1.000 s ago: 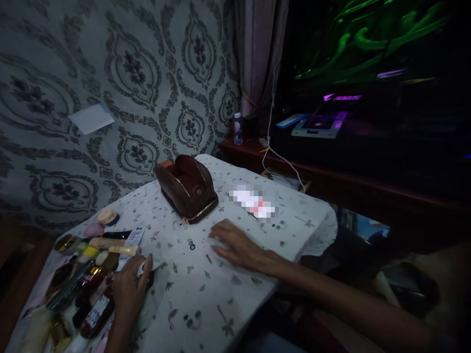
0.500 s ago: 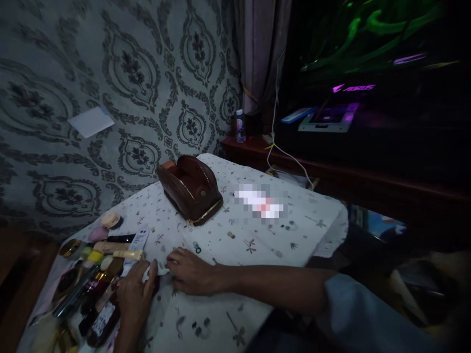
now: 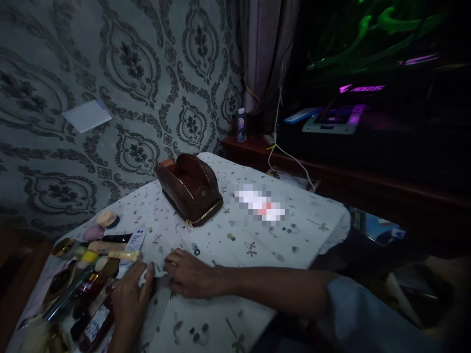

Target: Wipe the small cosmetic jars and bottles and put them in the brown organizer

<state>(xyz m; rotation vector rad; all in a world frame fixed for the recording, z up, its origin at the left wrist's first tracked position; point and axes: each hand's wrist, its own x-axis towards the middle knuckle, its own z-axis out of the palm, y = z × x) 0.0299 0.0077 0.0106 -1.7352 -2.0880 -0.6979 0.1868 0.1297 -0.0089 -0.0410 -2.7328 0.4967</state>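
My left hand rests at the right edge of a group of cosmetics, fingers closed around a thin crumpled white piece, maybe tissue or cloth. The curled fingers of my right hand pinch at the piece's other end, low over the table. Something dark shows partly under my left hand. Beside it lie a cream-coloured tube, a white-and-purple packet, a dark bottle with a patterned label and a long grey-green tube. An unzipped brown leather pouch stands behind the hands.
A patterned white cloth covers the table. A blurred-out white and red item lies right of the pouch. Behind are a small clear bottle, a white cable and a dark ledge. A patterned wall borders the left.
The view has shifted slightly, so the cosmetics and my left hand appear a little further left. Both hands keep nearly the same pose at the white piece.
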